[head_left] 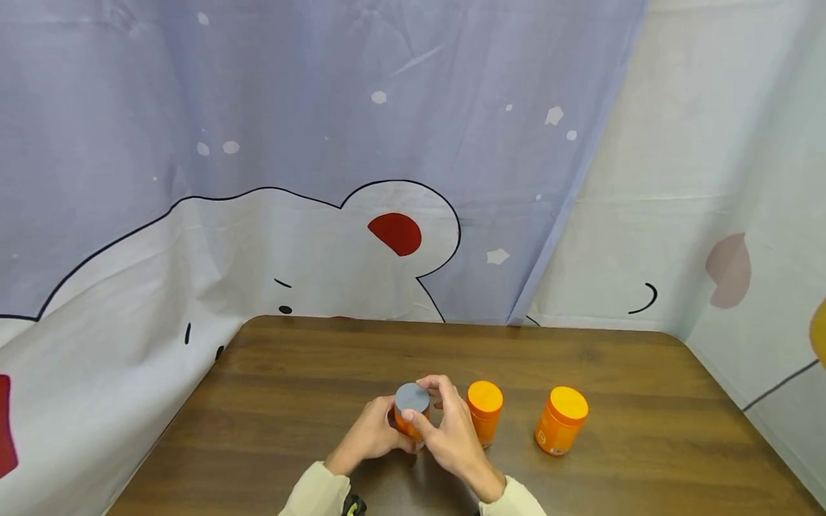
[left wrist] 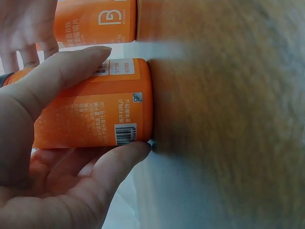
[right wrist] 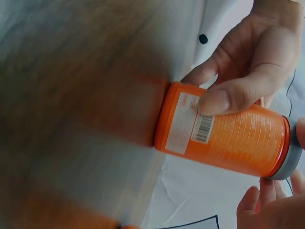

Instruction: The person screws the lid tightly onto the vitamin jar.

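An orange jar [right wrist: 228, 138] with a grey lid [head_left: 412, 397] stands upright on the wooden table. My left hand [head_left: 374, 430] grips its body from the left; the left wrist view shows the thumb and fingers on opposite sides of the jar's printed label [left wrist: 107, 117]. From the right, my right hand [head_left: 452, 433] holds the lid, thumb at the near rim and fingers at the far rim. In the right wrist view the right fingers [right wrist: 267, 210] sit by the lid's edge. The jar's base is at the table surface.
Just right of my right hand stands an orange jar with an orange lid [head_left: 485, 396]. Another orange-lidded jar [head_left: 558, 430] stands farther right. The brown table [head_left: 310, 365] runs back to a patterned curtain [head_left: 290, 107], which also hangs along both sides.
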Action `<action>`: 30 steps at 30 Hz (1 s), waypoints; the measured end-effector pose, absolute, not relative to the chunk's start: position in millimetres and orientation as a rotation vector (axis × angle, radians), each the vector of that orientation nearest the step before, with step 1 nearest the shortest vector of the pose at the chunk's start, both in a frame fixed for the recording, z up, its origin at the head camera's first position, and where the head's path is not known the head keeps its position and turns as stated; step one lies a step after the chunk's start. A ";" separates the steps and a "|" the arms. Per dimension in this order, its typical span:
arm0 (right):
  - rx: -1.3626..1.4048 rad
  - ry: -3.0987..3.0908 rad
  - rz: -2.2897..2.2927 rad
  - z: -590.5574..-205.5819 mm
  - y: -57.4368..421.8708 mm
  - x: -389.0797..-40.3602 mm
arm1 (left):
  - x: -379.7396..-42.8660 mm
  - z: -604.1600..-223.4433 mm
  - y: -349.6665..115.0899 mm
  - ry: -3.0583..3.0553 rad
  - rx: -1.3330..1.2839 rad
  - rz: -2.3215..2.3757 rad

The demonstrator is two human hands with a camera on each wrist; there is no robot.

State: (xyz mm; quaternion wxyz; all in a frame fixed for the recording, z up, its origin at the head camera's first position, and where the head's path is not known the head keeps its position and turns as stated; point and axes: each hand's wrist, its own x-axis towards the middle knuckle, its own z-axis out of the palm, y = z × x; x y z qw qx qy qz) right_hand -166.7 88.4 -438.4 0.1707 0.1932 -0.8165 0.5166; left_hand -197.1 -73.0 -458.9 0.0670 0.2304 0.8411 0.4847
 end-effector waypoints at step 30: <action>0.616 -2.360 1.438 -437.8 88.6 -166.3 | -199.0 -462.7 -74.3 2.540 0.690 1.450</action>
